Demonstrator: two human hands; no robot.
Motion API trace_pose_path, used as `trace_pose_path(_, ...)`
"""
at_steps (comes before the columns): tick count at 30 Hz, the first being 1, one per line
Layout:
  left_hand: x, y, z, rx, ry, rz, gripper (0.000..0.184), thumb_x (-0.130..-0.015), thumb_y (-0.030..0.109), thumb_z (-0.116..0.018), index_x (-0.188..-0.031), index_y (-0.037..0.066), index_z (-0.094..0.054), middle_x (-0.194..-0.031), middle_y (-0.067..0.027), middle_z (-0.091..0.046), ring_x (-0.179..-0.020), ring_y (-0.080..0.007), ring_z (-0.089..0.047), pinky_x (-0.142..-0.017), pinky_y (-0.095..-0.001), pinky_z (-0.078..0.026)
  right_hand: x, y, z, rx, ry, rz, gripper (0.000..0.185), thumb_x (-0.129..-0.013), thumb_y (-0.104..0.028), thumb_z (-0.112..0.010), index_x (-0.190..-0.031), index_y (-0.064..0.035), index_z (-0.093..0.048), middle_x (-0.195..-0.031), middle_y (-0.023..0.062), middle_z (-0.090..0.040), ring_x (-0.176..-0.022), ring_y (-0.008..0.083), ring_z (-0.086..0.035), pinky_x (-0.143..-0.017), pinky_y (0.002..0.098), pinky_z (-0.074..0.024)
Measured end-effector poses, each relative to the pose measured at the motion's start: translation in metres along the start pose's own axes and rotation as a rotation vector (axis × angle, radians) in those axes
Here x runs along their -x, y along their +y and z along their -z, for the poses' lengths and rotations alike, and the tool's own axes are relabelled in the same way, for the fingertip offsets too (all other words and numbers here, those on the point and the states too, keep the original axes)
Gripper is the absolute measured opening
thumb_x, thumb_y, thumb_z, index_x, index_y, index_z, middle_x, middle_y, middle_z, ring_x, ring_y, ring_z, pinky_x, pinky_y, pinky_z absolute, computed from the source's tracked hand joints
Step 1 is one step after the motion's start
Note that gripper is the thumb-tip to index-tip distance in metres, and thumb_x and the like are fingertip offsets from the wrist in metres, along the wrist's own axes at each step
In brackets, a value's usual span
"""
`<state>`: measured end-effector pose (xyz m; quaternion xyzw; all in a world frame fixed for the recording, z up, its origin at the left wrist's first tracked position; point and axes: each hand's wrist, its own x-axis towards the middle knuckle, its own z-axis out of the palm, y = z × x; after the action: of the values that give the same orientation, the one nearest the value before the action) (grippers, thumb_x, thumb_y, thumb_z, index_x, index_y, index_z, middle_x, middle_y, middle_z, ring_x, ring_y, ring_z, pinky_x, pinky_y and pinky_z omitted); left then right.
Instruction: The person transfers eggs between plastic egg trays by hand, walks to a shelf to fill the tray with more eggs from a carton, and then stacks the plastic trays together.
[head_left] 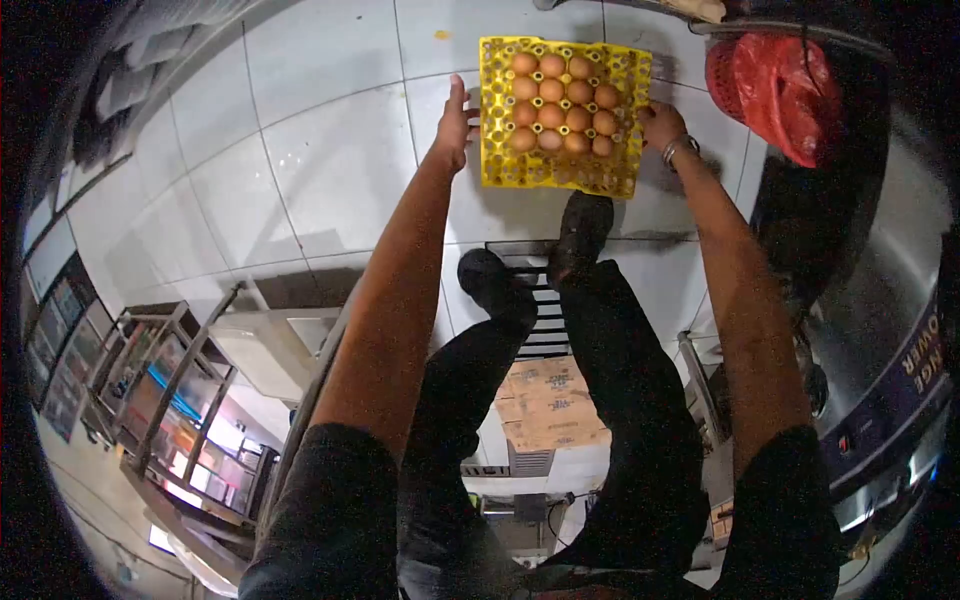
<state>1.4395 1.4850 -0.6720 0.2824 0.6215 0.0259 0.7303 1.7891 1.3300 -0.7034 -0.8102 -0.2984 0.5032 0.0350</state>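
A yellow egg tray (497, 160) is in front of my feet, near the top of the view. Several brown eggs (550, 90) sit in rows in its middle, and cups along its sides hold none. My left hand (457, 128) is at the tray's left edge, thumb pointing up and apart from it, fingers reaching to the rim with their tips hidden. On the opposite side, my right hand (662, 127), with a band at the wrist, has its fingers closed on the right edge. Whether the tray rests on the floor or is just above it, I cannot tell.
White floor tiles (330, 140) surround the tray. A red plastic bag (785, 95) is at the upper right beside a dark, shiny unit. My shoes (585, 230) stand close to the tray by a floor grate (545, 310). Flattened cardboard (555, 405) lies behind; a metal rack (190, 390) is left.
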Motion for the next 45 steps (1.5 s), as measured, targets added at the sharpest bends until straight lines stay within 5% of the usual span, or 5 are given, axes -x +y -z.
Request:
trace_pose_path(7,-0.018,0.019,-0.025,-0.052,0.019,-0.065,0.099,-0.084,0.079,-0.037,-0.146,0.002,-0.027,-0.142,-0.0222,-0.041,-0.120,-0.0349,-0.047,-0.104,-0.0524,-0.030,-0.092,0.089,-0.037,0.218,0.237,0.207,0.032,-0.094,-0.025,-0.053,-0.110,0.0007,-0.063,-0.087,0.0128,-0.069,-0.066,0.0251,-0.068,-0.059,0.0392,-0.0569)
trace_pose_path(13,0.097,0.221,0.000,-0.068,0.549,-1.543,0.045,-0.098,0.029,-0.054,-0.128,-0.004,-0.047,-0.126,-0.0186,-0.054,-0.115,-0.0254,-0.051,-0.103,-0.0356,-0.036,-0.132,0.047,-0.049,0.469,0.034,0.390,0.035,-0.095,-0.023,-0.050,-0.120,-0.0010,-0.059,-0.095,0.0128,-0.065,-0.080,0.0256,-0.063,-0.069,0.0384,-0.0506)
trace_pose_path(21,0.143,0.361,-0.020,-0.506,0.988,-1.682,0.071,-0.087,0.043,-0.068,-0.140,0.005,-0.041,-0.130,-0.0174,-0.054,-0.120,-0.0291,-0.052,-0.101,-0.0410,-0.043,-0.007,-0.038,0.005,-0.039,0.018,0.472,0.037,-0.092,-0.028,-0.051,-0.120,-0.0042,-0.058,-0.112,0.0141,-0.063,-0.096,0.0321,-0.062,-0.087,0.0400,-0.0494)
trace_pose_path(33,0.167,0.396,-0.061,-0.190,-0.333,-1.799,0.058,-0.079,0.036,-0.078,-0.115,-0.003,-0.055,-0.104,-0.0130,-0.063,-0.094,-0.0243,-0.061,-0.081,-0.0340,-0.050,-0.040,-0.056,-0.029,0.437,0.228,0.575,0.042,-0.083,-0.024,-0.068,-0.112,0.0006,-0.051,-0.110,0.0192,-0.057,-0.106,0.0374,-0.056,-0.088,0.0480,-0.0471)
trace_pose_path(45,0.136,0.413,-0.064,-0.056,0.498,-1.615,0.021,-0.078,0.020,-0.066,-0.078,0.000,-0.060,-0.070,-0.0045,-0.057,-0.063,-0.0158,-0.049,-0.058,-0.0326,-0.040,0.014,-0.133,0.133,-0.037,0.729,0.691,0.032,-0.081,-0.033,-0.067,-0.103,-0.0097,-0.066,-0.092,0.0150,-0.069,-0.083,0.0282,-0.068,-0.074,0.0359,-0.0537)
